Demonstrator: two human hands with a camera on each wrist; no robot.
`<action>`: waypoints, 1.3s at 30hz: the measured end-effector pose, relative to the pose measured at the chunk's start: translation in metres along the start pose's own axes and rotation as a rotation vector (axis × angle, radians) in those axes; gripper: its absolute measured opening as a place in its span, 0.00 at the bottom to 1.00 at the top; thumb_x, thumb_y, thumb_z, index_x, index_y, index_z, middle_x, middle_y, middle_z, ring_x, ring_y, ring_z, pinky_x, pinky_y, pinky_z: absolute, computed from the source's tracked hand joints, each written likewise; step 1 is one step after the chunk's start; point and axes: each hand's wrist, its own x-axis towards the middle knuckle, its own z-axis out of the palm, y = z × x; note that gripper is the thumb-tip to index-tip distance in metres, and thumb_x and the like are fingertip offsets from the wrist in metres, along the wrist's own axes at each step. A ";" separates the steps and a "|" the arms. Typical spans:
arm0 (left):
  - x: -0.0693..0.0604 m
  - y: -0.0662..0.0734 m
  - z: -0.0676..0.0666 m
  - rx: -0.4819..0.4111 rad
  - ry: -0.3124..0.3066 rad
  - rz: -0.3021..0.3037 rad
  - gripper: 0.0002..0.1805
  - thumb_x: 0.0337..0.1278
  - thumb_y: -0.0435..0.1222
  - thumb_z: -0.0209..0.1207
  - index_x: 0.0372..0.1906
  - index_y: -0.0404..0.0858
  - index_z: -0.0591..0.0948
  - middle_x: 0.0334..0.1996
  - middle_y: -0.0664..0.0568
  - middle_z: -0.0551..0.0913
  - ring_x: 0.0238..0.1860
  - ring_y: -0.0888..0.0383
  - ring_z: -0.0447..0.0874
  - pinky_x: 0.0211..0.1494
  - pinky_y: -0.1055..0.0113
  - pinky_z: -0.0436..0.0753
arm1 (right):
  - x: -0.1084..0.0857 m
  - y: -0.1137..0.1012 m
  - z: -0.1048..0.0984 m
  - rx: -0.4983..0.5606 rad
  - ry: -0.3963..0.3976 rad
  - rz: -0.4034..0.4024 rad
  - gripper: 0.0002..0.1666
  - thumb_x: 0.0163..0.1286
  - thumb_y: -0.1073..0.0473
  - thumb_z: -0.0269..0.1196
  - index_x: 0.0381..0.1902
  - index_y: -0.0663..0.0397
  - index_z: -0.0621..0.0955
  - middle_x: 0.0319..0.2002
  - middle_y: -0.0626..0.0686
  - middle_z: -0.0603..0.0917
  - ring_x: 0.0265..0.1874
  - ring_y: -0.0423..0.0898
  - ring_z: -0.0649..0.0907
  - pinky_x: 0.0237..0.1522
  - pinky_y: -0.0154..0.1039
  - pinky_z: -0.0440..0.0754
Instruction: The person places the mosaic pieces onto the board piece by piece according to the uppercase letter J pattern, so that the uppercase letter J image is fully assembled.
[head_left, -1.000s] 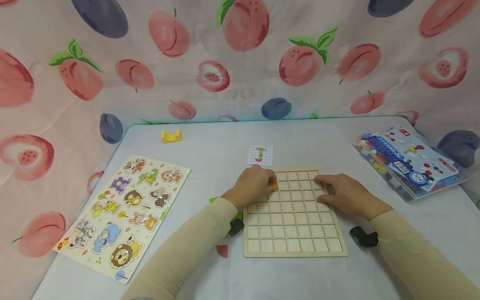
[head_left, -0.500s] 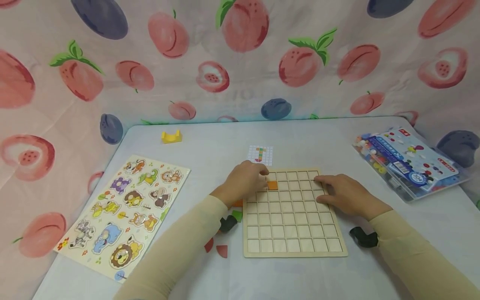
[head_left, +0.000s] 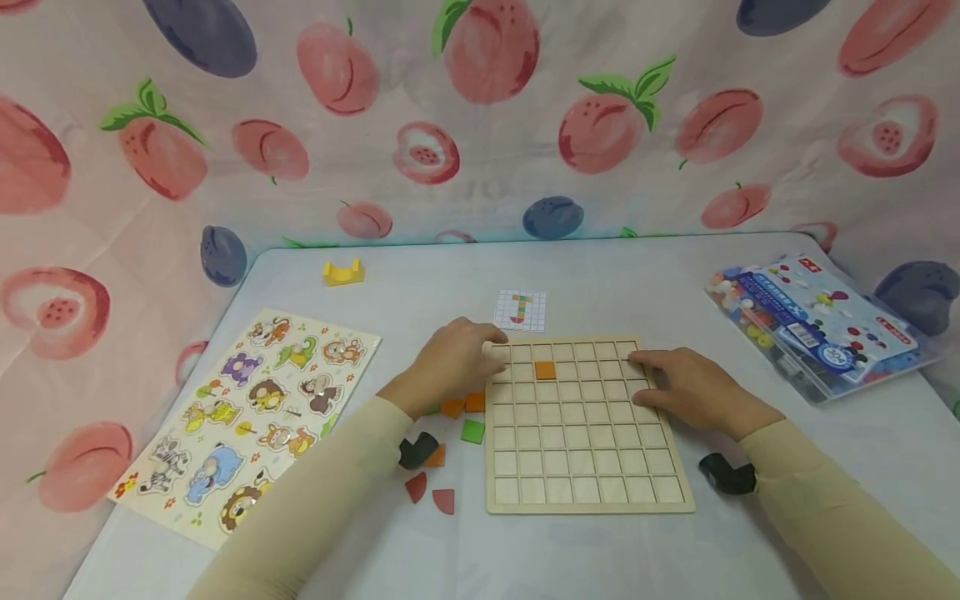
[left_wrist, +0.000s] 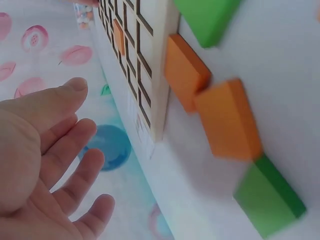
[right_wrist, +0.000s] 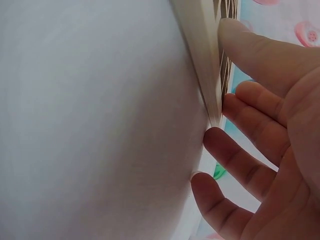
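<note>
A wooden grid board (head_left: 592, 510) lies on the table, and one orange square tile (head_left: 544, 370) sits in a cell of its second row. My left hand (head_left: 453, 362) is at the board's upper left corner, holding nothing; the left wrist view shows its fingers loosely bent and apart. My right hand (head_left: 693, 392) rests at the board's right edge, its thumb and fingertips touching the frame and nearby cells. Left of the board lie loose orange tiles (left_wrist: 227, 120), green tiles (left_wrist: 270, 197) and red quarter-round tiles (head_left: 443, 501), partly hidden by the left arm in the head view.
Behind the board lies a small pattern card (head_left: 521, 310). An animal puzzle board (head_left: 300, 400) is at the left, a yellow bracket-like piece (head_left: 343, 272) at the back left. A clear box of colourful pieces (head_left: 825, 325) stands at the back right.
My left hand has let go of the orange tile, now flat in its cell, and moved left off it. More loose tiles have come into sight. The right hand has stayed put.
</note>
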 end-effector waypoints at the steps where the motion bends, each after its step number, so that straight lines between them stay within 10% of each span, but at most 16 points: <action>1: -0.002 -0.002 -0.001 0.000 0.003 0.001 0.19 0.62 0.41 0.67 0.58 0.43 0.84 0.53 0.49 0.84 0.53 0.50 0.76 0.59 0.56 0.77 | 0.000 0.000 0.000 -0.001 -0.001 0.002 0.37 0.66 0.51 0.69 0.68 0.64 0.74 0.62 0.68 0.77 0.61 0.70 0.73 0.61 0.65 0.68; 39: -0.064 -0.062 -0.001 -0.068 -0.042 -0.104 0.23 0.57 0.36 0.69 0.59 0.41 0.82 0.52 0.49 0.84 0.56 0.49 0.80 0.61 0.53 0.76 | -0.002 0.000 0.000 0.001 -0.005 0.016 0.38 0.67 0.49 0.68 0.69 0.63 0.73 0.62 0.69 0.76 0.61 0.70 0.72 0.61 0.66 0.67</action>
